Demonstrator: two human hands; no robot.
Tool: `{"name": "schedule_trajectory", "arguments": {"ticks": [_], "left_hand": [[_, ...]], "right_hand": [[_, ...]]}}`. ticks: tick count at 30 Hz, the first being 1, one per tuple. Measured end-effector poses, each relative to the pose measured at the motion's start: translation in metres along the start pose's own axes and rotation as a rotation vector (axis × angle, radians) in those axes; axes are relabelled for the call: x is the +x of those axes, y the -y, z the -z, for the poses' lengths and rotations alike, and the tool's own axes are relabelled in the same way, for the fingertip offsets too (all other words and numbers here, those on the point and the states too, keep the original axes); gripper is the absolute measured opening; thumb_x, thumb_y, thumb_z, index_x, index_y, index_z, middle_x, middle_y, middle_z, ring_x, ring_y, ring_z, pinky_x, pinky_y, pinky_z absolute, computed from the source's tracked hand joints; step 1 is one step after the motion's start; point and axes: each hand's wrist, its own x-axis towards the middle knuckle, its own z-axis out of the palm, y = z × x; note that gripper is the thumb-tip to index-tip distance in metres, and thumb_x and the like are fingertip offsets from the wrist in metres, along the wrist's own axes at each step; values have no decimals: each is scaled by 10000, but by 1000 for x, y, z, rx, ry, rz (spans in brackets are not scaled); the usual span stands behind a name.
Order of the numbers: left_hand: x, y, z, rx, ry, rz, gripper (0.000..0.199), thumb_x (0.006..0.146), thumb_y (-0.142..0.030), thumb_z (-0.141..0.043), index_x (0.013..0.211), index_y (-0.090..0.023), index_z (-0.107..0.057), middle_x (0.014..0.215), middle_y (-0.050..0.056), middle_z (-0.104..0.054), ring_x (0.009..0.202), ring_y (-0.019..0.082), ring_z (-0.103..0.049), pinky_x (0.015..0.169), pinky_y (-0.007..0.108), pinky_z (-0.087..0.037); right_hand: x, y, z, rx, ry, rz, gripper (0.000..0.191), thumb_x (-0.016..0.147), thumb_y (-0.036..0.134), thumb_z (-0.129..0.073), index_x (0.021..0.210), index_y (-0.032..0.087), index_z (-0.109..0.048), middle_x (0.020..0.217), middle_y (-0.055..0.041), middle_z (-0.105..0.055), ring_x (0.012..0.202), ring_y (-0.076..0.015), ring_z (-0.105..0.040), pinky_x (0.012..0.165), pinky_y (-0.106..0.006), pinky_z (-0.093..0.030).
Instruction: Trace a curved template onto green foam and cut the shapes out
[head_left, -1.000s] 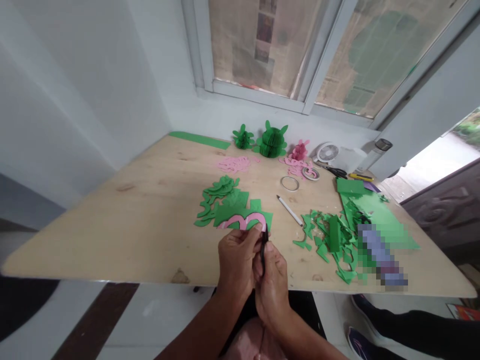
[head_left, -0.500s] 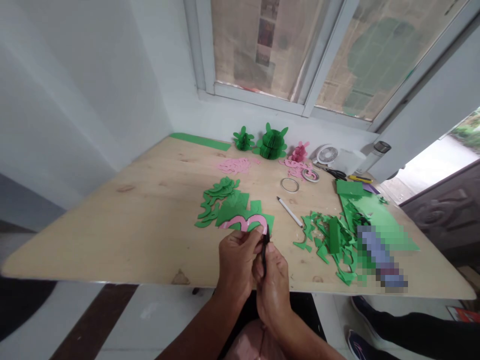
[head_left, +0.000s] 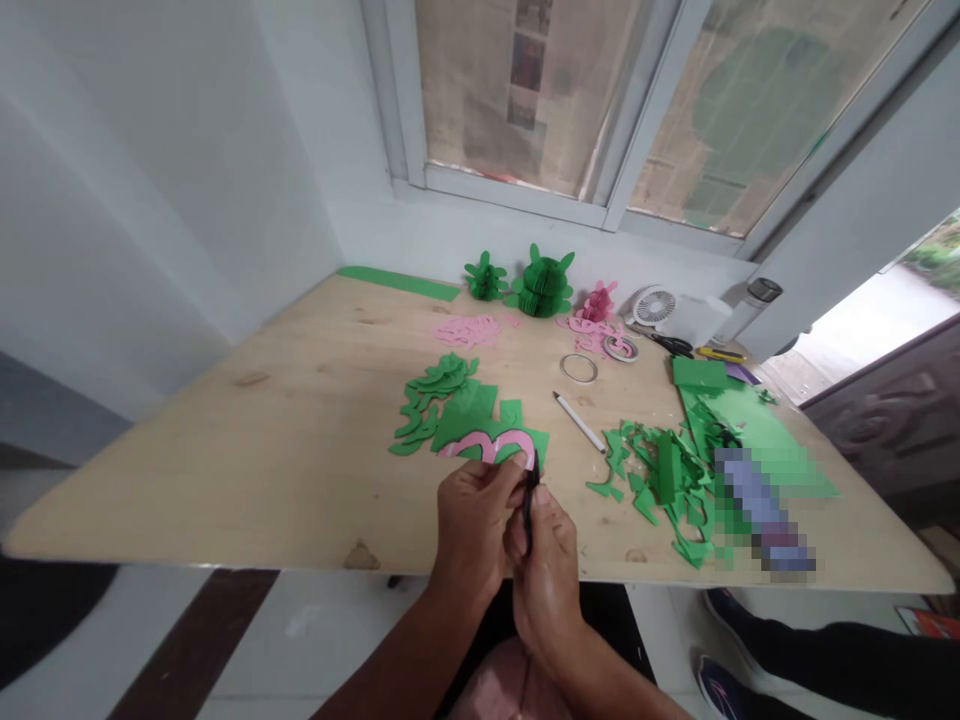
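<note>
My left hand (head_left: 471,525) pinches a curved pink paper shape (head_left: 491,443) together with a green paper piece (head_left: 525,440) at the near edge of the wooden table (head_left: 300,440). My right hand (head_left: 546,560) is closed around black-handled scissors (head_left: 528,505), whose blades point up into the paper. Both hands touch each other just in front of the table edge. A pile of green cut-outs (head_left: 439,395) lies right beyond them.
Green scraps (head_left: 660,480) and green sheets (head_left: 750,430) lie to the right, a white pencil (head_left: 579,422) and tape rings (head_left: 580,368) in the middle. Paper cactus models (head_left: 541,283), pink cut-outs (head_left: 469,328), a small fan (head_left: 654,305) and another pair of scissors (head_left: 673,345) sit at the back. Someone's shoes (head_left: 720,680) show lower right.
Almost nothing differs; my hands and the pink shape hold the same place, with only a slight shift of the view.
</note>
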Motion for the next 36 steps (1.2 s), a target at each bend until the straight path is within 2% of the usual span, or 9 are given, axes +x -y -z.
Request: {"name": "schedule_trajectory", "arguments": {"ticks": [8, 13, 18, 23, 31, 36], "left_hand": [[-2, -2, -1, 23, 1, -5, 260, 545, -275, -777, 500, -133, -564, 434, -38, -524, 404, 73, -456, 419, 199, -336], [0, 0, 1, 30, 15, -23, 279, 558, -267, -773, 467, -137, -543, 412, -54, -481, 390, 61, -422, 407, 193, -315], [0, 1, 2, 28, 49, -37, 273, 575, -277, -770, 474, -129, -565, 419, -53, -476, 403, 57, -416, 412, 189, -311], [2, 1, 2, 38, 23, -37, 222, 551, -267, -779, 518, -121, -614, 461, -30, -543, 457, 82, -484, 457, 198, -363], [2, 1, 2, 60, 61, -57, 258, 576, -259, -751, 462, -136, -555, 410, -56, -471, 416, 58, -407, 433, 194, -318], [3, 3, 4, 79, 61, -60, 245, 571, -272, -762, 495, -133, -576, 438, -41, -510, 455, 77, -452, 465, 205, -352]], "right_hand": [[1, 0, 0, 36, -1, 6, 455, 846, 530, -532, 556, 196, -424, 417, 90, -308, 404, -77, -195, 413, -239, -156], [1, 1, 1, 15, 8, 18, 394, 845, 522, -543, 669, 170, -554, 416, 92, -334, 393, -78, -216, 405, -240, -160], [1, 5, 1, 11, 16, 23, 392, 838, 526, -553, 683, 166, -570, 415, 95, -331, 397, -76, -210, 407, -240, -159], [2, 7, 1, 11, -7, -1, 402, 812, 547, -575, 682, 167, -574, 409, 95, -342, 397, -75, -209, 405, -237, -151], [4, 5, 2, -6, -12, 5, 398, 818, 548, -562, 683, 174, -558, 400, 99, -340, 384, -75, -215, 399, -238, -154], [4, 6, 5, -37, -12, -6, 390, 819, 547, -558, 702, 176, -549, 404, 104, -319, 381, -73, -204, 399, -238, -148]]}}
